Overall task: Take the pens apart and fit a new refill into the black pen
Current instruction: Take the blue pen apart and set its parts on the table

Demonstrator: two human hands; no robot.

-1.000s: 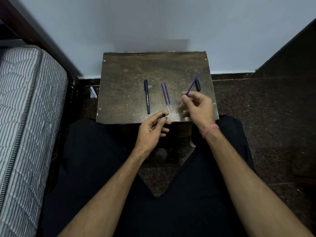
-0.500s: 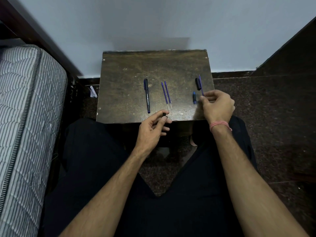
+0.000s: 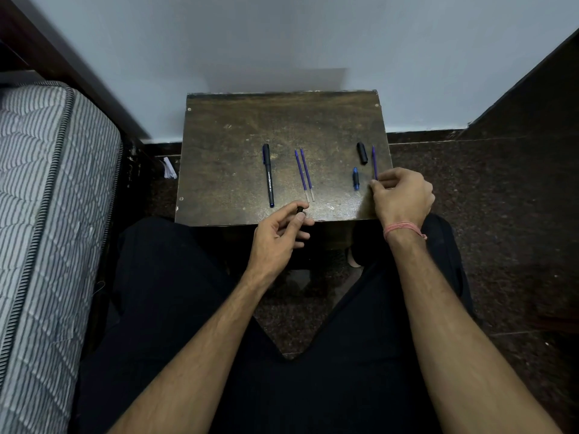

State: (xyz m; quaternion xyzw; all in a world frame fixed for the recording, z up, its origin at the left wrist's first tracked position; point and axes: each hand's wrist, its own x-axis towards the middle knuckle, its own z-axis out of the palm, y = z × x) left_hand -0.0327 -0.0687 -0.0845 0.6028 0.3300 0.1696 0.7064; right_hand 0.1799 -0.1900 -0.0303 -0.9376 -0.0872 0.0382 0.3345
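A capped black pen [image 3: 268,175] lies on the small wooden table [image 3: 238,126], left of centre. Two blue refills [image 3: 304,174] lie side by side in the middle. On the right lie a black cap [image 3: 362,153] and a short blue pen part [image 3: 356,178]. My right hand [image 3: 401,195] pinches the near end of a blue refill [image 3: 374,161] lying along the table's right edge. At the front edge my left hand [image 3: 279,236] grips a black pen barrel [image 3: 300,210]; only its end shows between thumb and fingers.
A striped mattress [image 3: 47,214] fills the left side. A white wall stands behind the table and a dark panel [image 3: 532,98] rises on the right. My legs in black trousers are under the table's front edge. A scrap of white paper [image 3: 169,169] lies on the floor.
My right hand carried the blue refill from above the table's front right down to the right edge beside the black cap. A short blue part now shows on the table. My left hand stayed put.
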